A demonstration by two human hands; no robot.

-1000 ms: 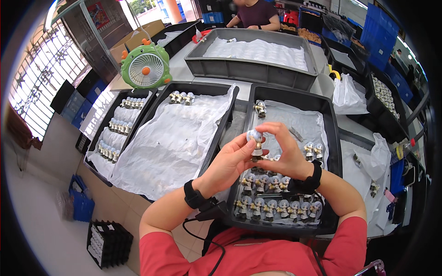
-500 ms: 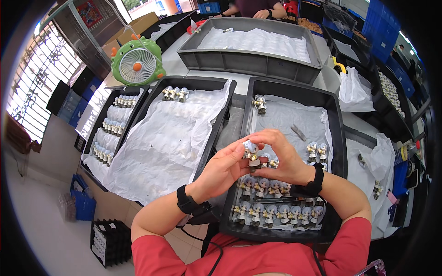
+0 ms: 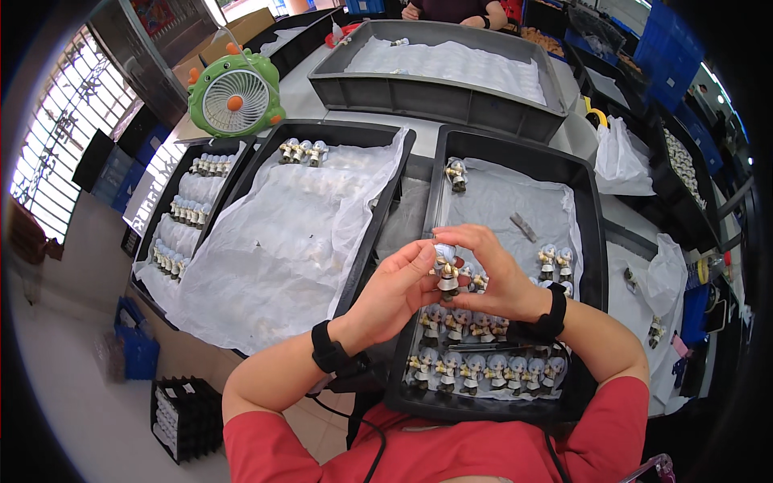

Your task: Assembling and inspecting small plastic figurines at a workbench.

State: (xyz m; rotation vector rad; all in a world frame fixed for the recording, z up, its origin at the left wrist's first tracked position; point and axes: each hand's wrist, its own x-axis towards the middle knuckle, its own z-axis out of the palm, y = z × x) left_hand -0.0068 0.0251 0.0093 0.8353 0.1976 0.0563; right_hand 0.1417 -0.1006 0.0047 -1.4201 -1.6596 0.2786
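Observation:
A small figurine (image 3: pixel 448 270) with pale hair and a white-and-gold outfit is held upright between both hands. My left hand (image 3: pixel 396 282) pinches it from the left side, thumb near the head. My right hand (image 3: pixel 499 274) curls round it from the right, index finger over its top and thumb by its feet. Below the hands, rows of similar figurines (image 3: pixel 483 373) lie in the near part of a black tray (image 3: pixel 586 306) lined with white sheet. One figurine (image 3: pixel 456 175) lies alone in its far left corner. A thin dark tool (image 3: pixel 483 348) rests across the rows.
To the left, a second black tray (image 3: pixel 407 153) holds white lining and several figurines (image 3: pixel 303 151); a narrower tray (image 3: pixel 211 216) stands beyond. A green fan (image 3: pixel 235 95) and large grey bin (image 3: pixel 439 103) stand behind. A white plastic bag (image 3: pixel 622 161) lies right. Another person (image 3: pixel 459 11) is across the table.
The figurine stays between both hands and has turned slightly. The view has shifted a little, and the person across the table has moved their hands.

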